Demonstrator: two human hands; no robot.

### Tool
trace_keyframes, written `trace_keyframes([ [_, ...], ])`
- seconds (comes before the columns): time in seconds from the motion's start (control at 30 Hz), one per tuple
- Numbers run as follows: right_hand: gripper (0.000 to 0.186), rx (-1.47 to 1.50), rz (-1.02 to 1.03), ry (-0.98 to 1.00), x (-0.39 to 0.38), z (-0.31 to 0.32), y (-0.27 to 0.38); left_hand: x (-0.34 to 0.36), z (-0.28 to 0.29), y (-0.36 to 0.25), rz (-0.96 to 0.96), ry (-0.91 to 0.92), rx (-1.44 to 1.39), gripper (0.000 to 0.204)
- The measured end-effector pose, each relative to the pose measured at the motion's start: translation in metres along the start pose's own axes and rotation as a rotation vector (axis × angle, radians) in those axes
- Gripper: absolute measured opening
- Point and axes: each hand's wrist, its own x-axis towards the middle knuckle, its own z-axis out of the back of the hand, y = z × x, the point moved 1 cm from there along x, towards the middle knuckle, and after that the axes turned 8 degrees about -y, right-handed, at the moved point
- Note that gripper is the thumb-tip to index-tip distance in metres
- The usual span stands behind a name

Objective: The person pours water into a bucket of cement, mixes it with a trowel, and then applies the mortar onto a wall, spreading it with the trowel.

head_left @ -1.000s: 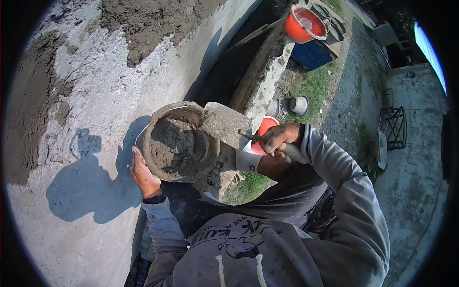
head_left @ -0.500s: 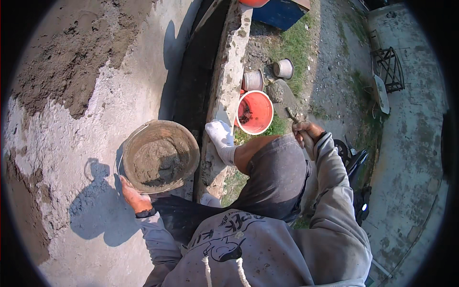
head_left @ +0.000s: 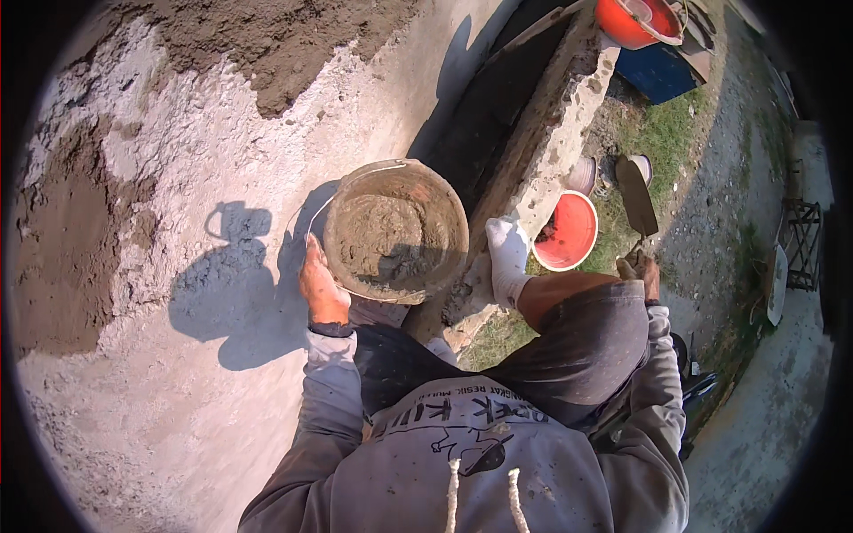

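Observation:
A bucket (head_left: 455,200) with a thin wire handle hangs in front of the wall on my left, partly filled with wet grey-brown mortar (head_left: 378,235). My left hand (head_left: 322,284) grips it at its left side, fingers partly hidden behind the rim. On the right, beside my bent knee, my right hand (head_left: 647,274) is closed around the handle of a trowel (head_left: 638,197). The blade, long and dark, points away from me. Bare pale wall (head_left: 213,151) shows between patches of rough brown mortar (head_left: 298,53).
My foot in a white sock (head_left: 508,258) rests on a narrow concrete ledge (head_left: 569,115) beside a dark gap (head_left: 498,98). Beyond it are a red-orange bucket (head_left: 582,233), another red bucket (head_left: 613,22) and a blue box (head_left: 653,75). A metal frame (head_left: 804,240) stands far right.
The view has swung, so the scene sits further right. The trowel blade, earlier angled leftward near the ground bucket, now shows broadside and points away. Both hands keep their holds.

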Motion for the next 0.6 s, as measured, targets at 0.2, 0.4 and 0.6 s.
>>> trace_keyframes([
  [0.2, 0.017, -0.426, 0.666, 0.118, 0.031, 0.09, 0.186, -0.017, -0.031, -0.002, 0.034, 0.22, -0.119, 0.056],
  [0.4, 0.02, -0.595, 0.751, 0.387, 0.024, -0.043, 0.295, -0.026, -0.016, -0.02, -0.058, 0.311, -0.21, 0.056],
  [0.6, 0.022, -0.562, 0.756, 0.667, -0.044, -0.082, 0.295, -0.022, 0.011, -0.024, -0.069, 0.319, -0.269, 0.053],
])
